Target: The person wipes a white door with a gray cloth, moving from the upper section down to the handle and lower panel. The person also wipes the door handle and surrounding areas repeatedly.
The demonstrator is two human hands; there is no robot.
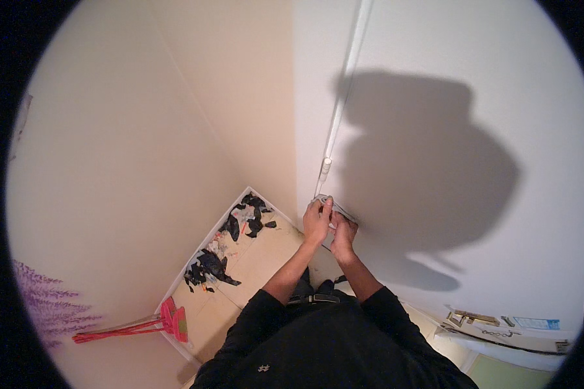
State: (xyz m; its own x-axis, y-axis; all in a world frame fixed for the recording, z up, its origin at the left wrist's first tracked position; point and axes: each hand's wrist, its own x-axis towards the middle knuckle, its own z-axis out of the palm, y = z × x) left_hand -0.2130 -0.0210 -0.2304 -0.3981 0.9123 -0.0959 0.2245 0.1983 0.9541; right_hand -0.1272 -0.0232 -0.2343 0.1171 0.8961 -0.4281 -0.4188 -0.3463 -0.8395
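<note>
Both my hands are together at the white wall ahead, around a flat, pale grey-white fitting [319, 197] whose exact kind I cannot make out. My left hand [316, 222] grips it, the thumb lying along its face. Close against its lower right side is my right hand [344, 233], fingers curled; what they pinch is hidden. Just above the fitting, a short white cylindrical piece [325, 169] sits in line with a white cable-trunking strip [346, 87] that runs up the wall. A thin white length joins the cylinder and the fitting.
Torn black plastic scraps [214, 265] and litter lie along the skirting on the tiled floor [258, 257]. A red broom and dustpan [174, 321] lean at lower left. A brass-coloured door latch [477, 318] and chain [499, 333] are at lower right. My shadow covers much of the wall.
</note>
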